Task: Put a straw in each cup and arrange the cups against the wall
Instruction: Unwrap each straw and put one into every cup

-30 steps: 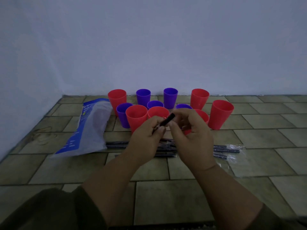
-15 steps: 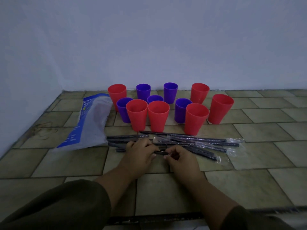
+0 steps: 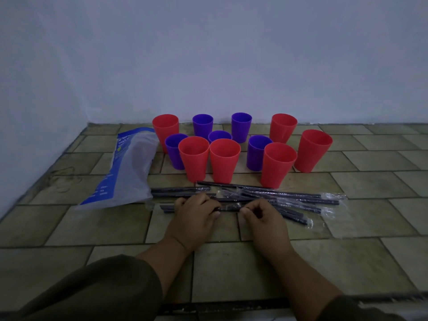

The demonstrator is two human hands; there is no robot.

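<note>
Left grip (image 3: 196,215), right grip (image 3: 260,215) pinch wrapped straw (image 3: 229,207), palms down, forearms converging.

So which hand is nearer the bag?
Left. The left hand, holding a straw, is just right of the bag; the right hand, on the same straw, is farther right.

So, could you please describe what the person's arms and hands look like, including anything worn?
Both hands are bare: the left hand and right hand show no gloves, rings or watch. The forearms are uncovered. The left sleeve is dark olive-brown, loose and bulky; the right sleeve looks the same colour but only shows at the picture's edge.
</note>
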